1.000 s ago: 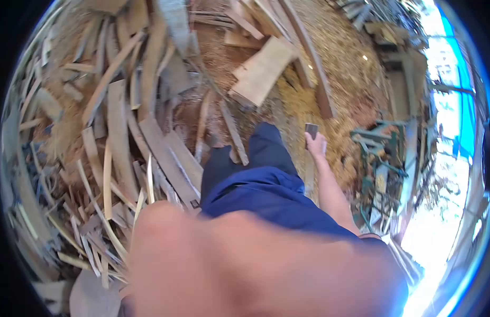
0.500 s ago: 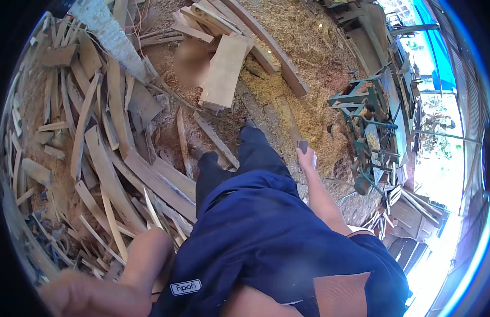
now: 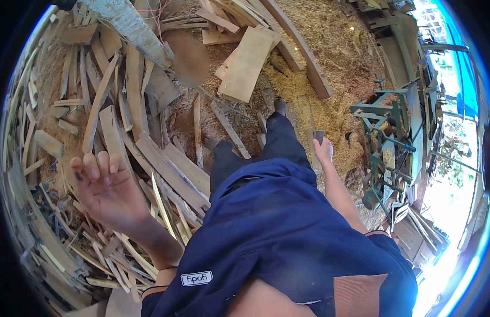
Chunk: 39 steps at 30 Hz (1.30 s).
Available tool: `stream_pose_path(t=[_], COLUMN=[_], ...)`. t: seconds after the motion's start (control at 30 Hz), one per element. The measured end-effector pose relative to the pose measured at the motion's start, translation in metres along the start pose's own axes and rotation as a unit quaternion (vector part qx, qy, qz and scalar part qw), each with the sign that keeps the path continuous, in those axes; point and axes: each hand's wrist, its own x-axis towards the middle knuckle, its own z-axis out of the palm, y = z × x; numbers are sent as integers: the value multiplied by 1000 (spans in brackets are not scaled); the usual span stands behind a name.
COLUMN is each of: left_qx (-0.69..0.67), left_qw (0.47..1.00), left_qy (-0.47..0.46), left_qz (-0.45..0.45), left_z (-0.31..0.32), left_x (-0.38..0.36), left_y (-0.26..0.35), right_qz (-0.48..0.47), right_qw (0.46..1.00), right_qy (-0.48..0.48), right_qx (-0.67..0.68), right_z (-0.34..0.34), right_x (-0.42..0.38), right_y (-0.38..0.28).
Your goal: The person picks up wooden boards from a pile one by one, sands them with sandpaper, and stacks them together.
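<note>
My left hand (image 3: pixel 110 193) is raised over the wood scraps at the left, palm facing up. Its fingers are loosely bent and apart, with nothing in them and a dark mark on one finger. My right hand (image 3: pixel 323 151) hangs beside my right leg, closed around a small dark flat rectangular piece (image 3: pixel 319 136); its material is not clear. In front of my feet, a wide pale board (image 3: pixel 247 66) lies on other pieces of wood.
Curved offcuts (image 3: pixel 115 140) lie in a large heap to the left. A long plank (image 3: pixel 303 47) crosses the sawdust (image 3: pixel 342 58) ahead. At the right stands a green metal machine frame (image 3: pixel 385 127). A pale, rough post (image 3: pixel 134 31) slants in at upper left.
My left hand has swung up and forward, and its palm and fingers now show. The whole scene has shifted right in view. My right hand still grips the dark piece.
</note>
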Motion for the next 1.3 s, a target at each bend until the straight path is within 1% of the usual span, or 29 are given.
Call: stream_pose_path(t=[0.07, 0.13, 0.17, 0.23, 0.27, 0.3, 0.33, 0.37, 0.4, 0.47, 0.5, 0.53, 0.57, 0.67, 0.77, 0.83, 0.87, 0.9, 0.97, 1.0, 1.03, 1.07, 1.1, 1.13, 1.17, 1.2, 1.23, 1.3], left_qx=[20, 35, 44, 76, 101, 113, 144, 175, 190, 184, 188, 195, 198, 213, 207, 211, 216, 205, 205, 202, 208, 203, 198, 189, 181, 169, 154, 84], left_qw=[1000, 998, 997, 994, 992, 990, 984, 976, 971, 942, 934, 920, 907, 883, 866, 858, 857, 852, 856, 856, 849, 835, 821, 811, 783, 752, 737, 671], left_qy=[16, 50, 55, 78, 75, 87, 105, 127, 146, 269, 295, 327, 355, 408, 451, 464, 463, 479, 470, 473, 483, 509, 533, 553, 593, 634, 657, 736], left_qz=[-5, -25, -19, -21, -17, 1, -14, -27, -7, -74, -69, -92, -110, -91, -69, -58, -68, -59, -66, -60, -54, -51, -47, -33, -45, -58, -41, -30], left_z=[-2, 1, 7, 21, 28, 35, 42, 50, 57, 71, 80, 89, 97, 108, 102, 96, 91, 84, 70, 62, 49, 38, 26, 11, -6, -22, -44, -91], left_x=[2, 5, 7, 12, 14, 15, 13, 8, -1, -22, -37, -51, -63, -97, -119, -124, -126, -128, -139, -147, -161, -178, -197, -219, -245, -272, -298, -357], left_y=[-17, -40, -55, -91, -111, -134, -159, -182, -205, -252, -269, -284, -296, -311, -319, -328, -333, -339, -353, -360, -367, -374, -382, -388, -398, -412, -430, -475], right_qz=[-12, -18, -25, -46, -55, -76, -95, -117, -158, -189, -198, -193, -207, -156, -136, -152, -158, -188, -239, -253, -298, -343, -359, -409, -460, -556, -574, -661], right_qw=[1000, 1000, 999, 998, 997, 995, 993, 990, 983, 972, 967, 965, 959, 966, 960, 957, 956, 947, 915, 907, 889, 868, 856, 830, 799, 747, 724, 662], right_qy=[-18, -14, -24, -31, -48, -63, -68, -76, -95, -136, -156, -176, -188, -192, -235, -244, -249, -260, -325, -336, -345, -354, -365, -358, -349, -310, -322, -293], right_qx=[0, -10, -9, -19, -13, -14, -11, -9, 7, -16, -40, -28, -41, -68, 62, 34, 13, 29, 26, 2, -28, -56, -74, -121, -166, -190, -205, -198], right_z=[-2, -9, -9, -11, -11, -8, -6, -2, 0, -8, -16, -23, -32, -49, -35, -34, -31, -18, 4, 6, 3, 2, 5, 8, 10, 12, 20, 48], right_x=[17, 38, 53, 93, 117, 141, 165, 193, 220, 268, 286, 308, 327, 373, 409, 406, 403, 404, 408, 400, 387, 377, 371, 364, 357, 344, 339, 330], right_y=[9, 14, 19, 34, 40, 48, 56, 63, 71, 72, 79, 81, 81, 60, 53, 25, 13, 10, -2, -12, -32, -52, -63, -74, -84, -93, -99, -105])
